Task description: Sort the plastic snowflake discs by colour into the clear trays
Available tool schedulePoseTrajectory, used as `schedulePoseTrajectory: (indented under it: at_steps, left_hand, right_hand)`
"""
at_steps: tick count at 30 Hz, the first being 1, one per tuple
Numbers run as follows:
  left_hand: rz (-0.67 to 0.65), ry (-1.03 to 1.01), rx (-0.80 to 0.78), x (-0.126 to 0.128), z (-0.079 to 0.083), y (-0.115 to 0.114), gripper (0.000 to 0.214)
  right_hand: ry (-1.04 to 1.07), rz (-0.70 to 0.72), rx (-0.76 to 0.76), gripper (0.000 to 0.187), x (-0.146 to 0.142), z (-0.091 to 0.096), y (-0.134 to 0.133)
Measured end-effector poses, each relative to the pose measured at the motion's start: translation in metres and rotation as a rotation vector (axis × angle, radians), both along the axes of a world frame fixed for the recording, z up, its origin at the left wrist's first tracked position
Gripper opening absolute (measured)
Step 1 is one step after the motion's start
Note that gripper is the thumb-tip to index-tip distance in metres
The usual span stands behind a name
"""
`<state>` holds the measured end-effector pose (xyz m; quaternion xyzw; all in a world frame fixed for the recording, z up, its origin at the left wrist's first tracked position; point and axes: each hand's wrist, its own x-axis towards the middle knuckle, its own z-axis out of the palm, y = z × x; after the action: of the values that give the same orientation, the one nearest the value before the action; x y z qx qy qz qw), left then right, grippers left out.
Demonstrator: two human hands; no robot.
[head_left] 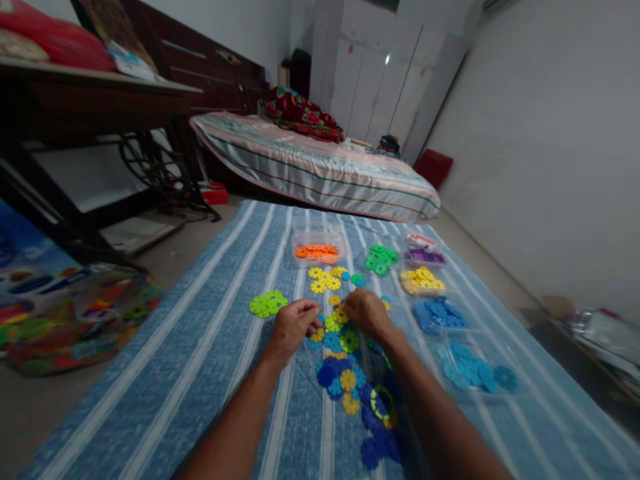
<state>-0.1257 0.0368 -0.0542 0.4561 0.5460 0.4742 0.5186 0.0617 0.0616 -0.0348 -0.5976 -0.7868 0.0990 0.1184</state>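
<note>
Loose notched plastic discs in yellow, light blue and dark blue lie in a long pile on a striped blue cloth. At the pile's left edge is my left hand, its thumb and fingers pinched together; whatever they hold is hidden. My right hand is bent over the pile's right side, fingers closed and pointing down beside yellow discs. What sits in its fingertips does not show. A flat group of lime green discs rests just left of my left hand. Beyond both hands lie more yellow discs.
Clear plastic boxes hold orange discs, green discs, purple discs, yellow pieces and blue pieces. A bed stands behind the table, a sewing-machine table at left. Bags of coloured pieces lie below it.
</note>
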Motion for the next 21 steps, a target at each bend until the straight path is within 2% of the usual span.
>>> schedulePoseTrajectory:
  at_steps: [4,7,9,12,14,15,17,21]
  left_hand:
    - [0.008,0.011,0.012,-0.002,0.000,0.003,0.030]
    - [0.003,0.008,0.017,-0.003,0.000,0.004,0.031]
    - [-0.001,0.004,0.014,-0.003,0.001,0.004,0.031]
    - [0.004,0.007,0.001,-0.003,0.002,0.003,0.030]
    - [0.005,0.016,0.000,-0.002,0.002,0.003,0.029]
    - [0.003,0.019,0.002,-0.002,0.002,0.003,0.029]
    - [0.000,0.020,0.003,-0.002,0.001,0.003,0.029]
    - [-0.002,0.009,-0.007,-0.001,-0.001,0.002,0.033]
  right_hand:
    - [-0.040,0.025,0.020,0.019,0.002,0.012,-0.004]
    - [-0.089,-0.057,0.083,0.024,0.023,0.026,0.004]
    - [-0.154,-0.195,0.164,0.029,0.046,0.038,0.011]
    - [-0.248,-0.505,0.347,0.029,0.080,0.052,0.018]
    - [-0.252,-0.602,0.424,0.028,0.091,0.054,0.018]
    - [-0.247,-0.602,0.430,0.028,0.092,0.053,0.016]
    - [-0.227,-0.512,0.381,0.026,0.084,0.044,0.010]
    - [-0.132,-0.183,0.194,0.022,0.044,0.018,-0.002]
